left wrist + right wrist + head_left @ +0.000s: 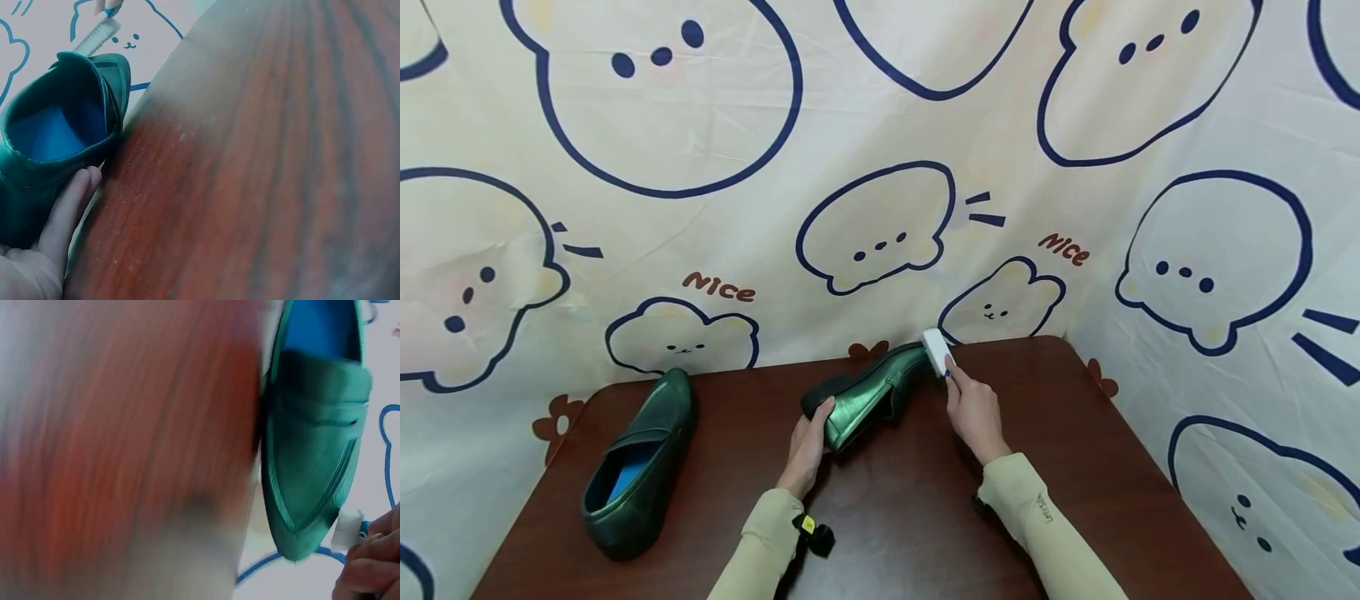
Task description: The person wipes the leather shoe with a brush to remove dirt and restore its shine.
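Observation:
My left hand [805, 450] grips a shiny green loafer [868, 404] by its heel end, tilted on its side with the dark sole facing away to the left. In the left wrist view its blue insole [53, 134] shows, with fingers [72, 200] along the outer side. A small white brush [937, 352] is pinched in my right hand [979, 417], held at the loafer's toe. The right wrist view has the brush head [348, 530] right beside the pointed toe [297, 540]; whether they touch, I cannot tell.
A matching green loafer [651, 458] stands upright at the left of the brown wooden table [910, 533], its toe pointing to the back. Behind and to the right hangs a pale cloth [880, 125] printed with cartoon figures, close to the table edges.

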Motion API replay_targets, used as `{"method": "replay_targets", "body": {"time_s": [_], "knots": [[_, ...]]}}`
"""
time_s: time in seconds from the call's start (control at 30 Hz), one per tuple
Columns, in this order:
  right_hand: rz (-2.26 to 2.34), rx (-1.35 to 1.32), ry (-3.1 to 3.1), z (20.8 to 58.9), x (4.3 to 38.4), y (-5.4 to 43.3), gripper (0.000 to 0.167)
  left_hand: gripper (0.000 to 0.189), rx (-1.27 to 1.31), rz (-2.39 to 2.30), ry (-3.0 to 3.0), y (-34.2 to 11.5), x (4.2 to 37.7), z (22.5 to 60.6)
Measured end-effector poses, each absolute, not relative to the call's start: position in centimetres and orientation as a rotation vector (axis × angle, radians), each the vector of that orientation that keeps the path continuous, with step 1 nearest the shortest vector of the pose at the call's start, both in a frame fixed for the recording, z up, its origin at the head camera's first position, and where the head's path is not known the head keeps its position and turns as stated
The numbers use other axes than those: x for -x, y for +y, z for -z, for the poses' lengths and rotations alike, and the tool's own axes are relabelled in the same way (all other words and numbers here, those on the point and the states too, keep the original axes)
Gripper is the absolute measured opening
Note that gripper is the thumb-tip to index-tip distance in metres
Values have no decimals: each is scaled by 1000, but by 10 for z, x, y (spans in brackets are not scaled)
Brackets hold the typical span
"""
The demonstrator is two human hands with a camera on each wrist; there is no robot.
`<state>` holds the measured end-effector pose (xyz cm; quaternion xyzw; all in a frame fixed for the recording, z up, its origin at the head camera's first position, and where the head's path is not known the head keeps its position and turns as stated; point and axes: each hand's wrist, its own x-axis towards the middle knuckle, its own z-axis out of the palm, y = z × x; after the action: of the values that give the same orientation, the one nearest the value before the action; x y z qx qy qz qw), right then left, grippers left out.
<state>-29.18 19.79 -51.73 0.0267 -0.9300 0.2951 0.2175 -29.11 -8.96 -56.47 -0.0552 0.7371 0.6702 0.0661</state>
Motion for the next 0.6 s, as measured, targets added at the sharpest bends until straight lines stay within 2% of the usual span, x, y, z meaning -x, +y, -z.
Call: {"method": "replay_targets", "body": {"time_s": [0.13,0.3,0.6], "knots": [[-947,-221,-2550,516,288,188,43,78,177,-2011,2235,-90,291,565],[-873,-358,-2608,517,285,178,45,80,177,-2009,2237,-90,290,564],[-792,-239,-2584,521,291,188,44,79,188,-2001,2232,-89,291,562]]}}
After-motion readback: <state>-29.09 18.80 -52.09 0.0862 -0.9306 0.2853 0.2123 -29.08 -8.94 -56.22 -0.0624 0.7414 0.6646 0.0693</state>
